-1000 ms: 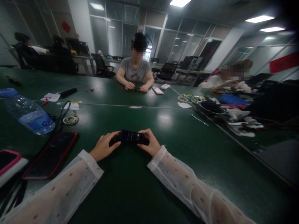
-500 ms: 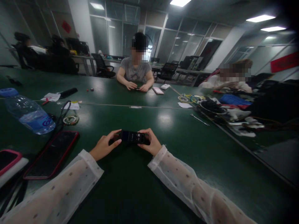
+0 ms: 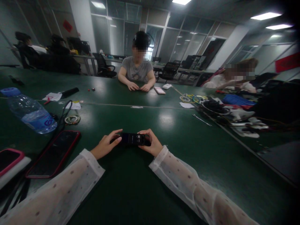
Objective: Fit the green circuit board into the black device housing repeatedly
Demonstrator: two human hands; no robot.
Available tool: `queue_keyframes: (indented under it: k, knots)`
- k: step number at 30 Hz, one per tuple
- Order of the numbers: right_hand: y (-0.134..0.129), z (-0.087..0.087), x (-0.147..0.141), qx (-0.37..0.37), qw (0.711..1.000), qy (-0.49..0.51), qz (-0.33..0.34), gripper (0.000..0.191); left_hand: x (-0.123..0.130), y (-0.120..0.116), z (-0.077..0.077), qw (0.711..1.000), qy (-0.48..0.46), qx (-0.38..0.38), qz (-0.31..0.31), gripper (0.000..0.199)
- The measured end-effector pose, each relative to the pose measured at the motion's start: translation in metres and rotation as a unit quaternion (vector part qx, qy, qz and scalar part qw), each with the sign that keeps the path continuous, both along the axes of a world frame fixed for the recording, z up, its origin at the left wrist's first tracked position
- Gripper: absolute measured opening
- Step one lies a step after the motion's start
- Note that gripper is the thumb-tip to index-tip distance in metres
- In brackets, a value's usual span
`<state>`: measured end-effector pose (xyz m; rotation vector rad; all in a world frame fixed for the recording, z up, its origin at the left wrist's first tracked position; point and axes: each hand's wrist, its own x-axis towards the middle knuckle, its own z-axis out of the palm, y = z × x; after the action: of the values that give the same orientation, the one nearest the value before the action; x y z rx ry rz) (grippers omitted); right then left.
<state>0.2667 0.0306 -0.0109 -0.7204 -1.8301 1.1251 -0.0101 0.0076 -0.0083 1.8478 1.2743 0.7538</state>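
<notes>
A small black device (image 3: 132, 139) with a dark screen and small white markings lies lengthwise between my hands, just above or on the green table; I cannot tell whether it touches the surface. My left hand (image 3: 107, 144) holds its left end, thumb on the near side and fingers on the far side. Around the right end my right hand (image 3: 152, 143) is closed, with thumb and fingers gripping it. Sheer white sleeves with dark dots cover both forearms.
Left of me are a red-edged phone (image 3: 55, 154), a pink-edged phone (image 3: 9, 161) and a water bottle (image 3: 30, 112). A wrench (image 3: 202, 120) lies on the right, near a pile of cables and cloth (image 3: 225, 109). A person (image 3: 137, 67) sits across the green table (image 3: 131, 187).
The view has shifted slightly. Both hands keep their hold on the black device, which looks a little more level than before.
</notes>
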Motion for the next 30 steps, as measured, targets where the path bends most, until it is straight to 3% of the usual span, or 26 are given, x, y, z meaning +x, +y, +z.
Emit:
queue_keyframes:
  k: [17,30]
  knots:
    - [-0.002,0.002,-0.001,-0.009,1.000,-0.019,-0.009,0.049,0.004,-0.005,0.012,1.000,-0.010,0.000,-0.003,0.046]
    - [-0.002,0.002,-0.001,-0.020,0.999,-0.027,-0.026,0.049,0.006,-0.004,0.011,1.000,0.007,0.003,-0.001,0.048]
